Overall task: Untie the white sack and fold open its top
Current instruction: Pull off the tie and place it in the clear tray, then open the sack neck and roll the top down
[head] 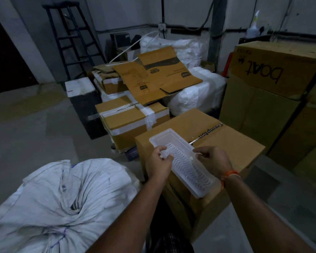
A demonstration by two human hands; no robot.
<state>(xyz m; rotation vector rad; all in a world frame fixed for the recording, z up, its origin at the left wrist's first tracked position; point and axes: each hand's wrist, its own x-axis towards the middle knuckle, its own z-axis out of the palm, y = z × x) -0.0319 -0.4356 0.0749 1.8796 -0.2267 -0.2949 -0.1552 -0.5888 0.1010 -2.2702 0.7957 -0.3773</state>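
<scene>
On top of the brown box (199, 141), your left hand (158, 161) and right hand (212, 158) pinch a clear tray (182, 161), fingers curled on its sides to keep it steady. The white sack (58, 203) sits on the floor beside you, still tied.

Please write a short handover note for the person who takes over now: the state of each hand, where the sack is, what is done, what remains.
Left hand: pinches the left edge of a clear plastic tray.
Right hand: grips the tray's right edge.
The tray rests on a Crompton cardboard box.
White sack: on the floor at lower left, top twisted shut, neither hand touches it.
Done: nothing on the sack.
Left: put the tray down, untie the sack, fold its top open.
</scene>
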